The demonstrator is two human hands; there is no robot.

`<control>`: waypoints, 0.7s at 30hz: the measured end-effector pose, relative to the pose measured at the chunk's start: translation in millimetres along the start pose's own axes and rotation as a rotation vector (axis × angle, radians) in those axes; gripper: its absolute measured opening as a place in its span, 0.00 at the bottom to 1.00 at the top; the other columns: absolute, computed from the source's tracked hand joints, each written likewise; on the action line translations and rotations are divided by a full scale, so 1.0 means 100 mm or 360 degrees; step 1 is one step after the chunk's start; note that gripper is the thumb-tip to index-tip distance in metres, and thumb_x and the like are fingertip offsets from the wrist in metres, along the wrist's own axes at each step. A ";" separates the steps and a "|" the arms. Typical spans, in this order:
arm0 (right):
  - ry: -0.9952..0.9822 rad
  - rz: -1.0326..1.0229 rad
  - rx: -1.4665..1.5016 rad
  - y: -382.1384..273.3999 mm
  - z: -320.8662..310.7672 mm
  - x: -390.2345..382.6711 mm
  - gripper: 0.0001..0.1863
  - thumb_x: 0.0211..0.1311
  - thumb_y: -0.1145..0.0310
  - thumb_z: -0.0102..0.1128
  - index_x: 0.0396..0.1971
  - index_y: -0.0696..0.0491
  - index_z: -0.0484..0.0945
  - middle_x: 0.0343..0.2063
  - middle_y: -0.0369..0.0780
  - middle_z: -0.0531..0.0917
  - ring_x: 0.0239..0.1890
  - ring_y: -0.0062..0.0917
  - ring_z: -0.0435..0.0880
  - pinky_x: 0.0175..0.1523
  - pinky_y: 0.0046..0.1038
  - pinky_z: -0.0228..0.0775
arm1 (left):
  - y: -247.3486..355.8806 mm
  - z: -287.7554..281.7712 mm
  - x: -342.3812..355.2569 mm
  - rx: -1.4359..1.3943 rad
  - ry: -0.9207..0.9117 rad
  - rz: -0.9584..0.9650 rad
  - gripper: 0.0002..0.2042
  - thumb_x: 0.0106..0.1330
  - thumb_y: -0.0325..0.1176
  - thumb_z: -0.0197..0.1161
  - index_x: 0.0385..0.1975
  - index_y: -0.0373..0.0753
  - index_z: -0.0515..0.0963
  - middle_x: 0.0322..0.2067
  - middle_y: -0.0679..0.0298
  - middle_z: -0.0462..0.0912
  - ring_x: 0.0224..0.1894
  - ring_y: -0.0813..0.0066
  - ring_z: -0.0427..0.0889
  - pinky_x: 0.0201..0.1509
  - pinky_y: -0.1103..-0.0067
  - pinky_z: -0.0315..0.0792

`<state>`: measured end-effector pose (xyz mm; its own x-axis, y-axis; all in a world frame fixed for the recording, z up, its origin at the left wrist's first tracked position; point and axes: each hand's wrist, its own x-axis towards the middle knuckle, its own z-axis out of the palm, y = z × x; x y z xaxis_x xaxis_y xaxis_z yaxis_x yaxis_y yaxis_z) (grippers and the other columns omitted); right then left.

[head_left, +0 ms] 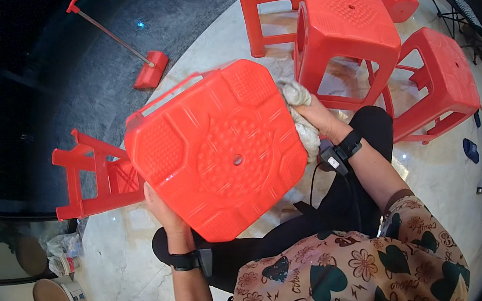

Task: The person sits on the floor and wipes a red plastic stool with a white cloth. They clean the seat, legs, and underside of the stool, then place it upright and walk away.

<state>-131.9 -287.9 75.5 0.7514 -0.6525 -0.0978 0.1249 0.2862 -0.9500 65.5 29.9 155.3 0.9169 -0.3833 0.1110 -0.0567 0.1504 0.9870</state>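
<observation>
Two hands work at the frame's centre: left hand (160, 208) grips the red stool (216, 151) by its lower edge, right hand (317, 116) presses a rag (303, 108) against its side, apparently mid-wipe.

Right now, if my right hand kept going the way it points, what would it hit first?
The right hand points up-left with a rag pressed to the stool; it would probably meet that stool's edge first.
</observation>
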 end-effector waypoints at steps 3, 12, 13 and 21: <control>0.0182 -0.0141 -0.0124 -0.07 -0.05 0.08 0.15 0.58 0.76 0.59 0.47 0.59 0.79 0.41 0.38 0.84 0.40 0.22 0.82 0.47 0.27 0.74 | -0.23 0.06 -0.07 0.0223 0.0029 0.0215 0.24 0.75 0.50 0.46 0.55 0.34 0.70 0.51 0.58 0.77 0.51 0.68 0.78 0.55 0.72 0.73; 0.0218 0.0023 -0.1157 0.36 -0.19 0.10 0.18 0.51 0.65 0.63 0.43 0.54 0.81 0.36 0.45 0.86 0.42 0.37 0.85 0.47 0.33 0.74 | -0.61 0.11 -0.20 -0.0423 -0.0059 -0.0657 0.35 0.71 0.64 0.38 0.66 0.41 0.60 0.63 0.61 0.68 0.65 0.67 0.66 0.67 0.70 0.61; 0.0289 -0.0051 -0.1113 0.35 -0.18 0.09 0.18 0.51 0.66 0.63 0.43 0.54 0.81 0.36 0.46 0.86 0.42 0.38 0.85 0.48 0.34 0.74 | -0.68 0.03 -0.21 -0.0463 -0.0082 -0.0707 0.35 0.71 0.64 0.38 0.66 0.41 0.60 0.63 0.62 0.67 0.66 0.67 0.65 0.68 0.70 0.60; 0.0207 -0.1022 -0.1641 -0.21 0.33 -0.24 0.27 0.45 0.69 0.65 0.51 0.56 0.76 0.49 0.48 0.79 0.52 0.42 0.78 0.57 0.37 0.70 | -1.53 0.22 -0.73 -0.0457 0.0035 -0.0860 0.26 0.70 0.51 0.56 0.54 0.33 0.71 0.53 0.61 0.77 0.55 0.74 0.74 0.62 0.75 0.65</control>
<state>-130.7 -254.9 107.8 0.6646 -0.5527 0.5028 -0.1675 -0.7660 -0.6207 -1.3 15.0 -1.0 0.7946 -0.4552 -0.4018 0.5243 0.1808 0.8321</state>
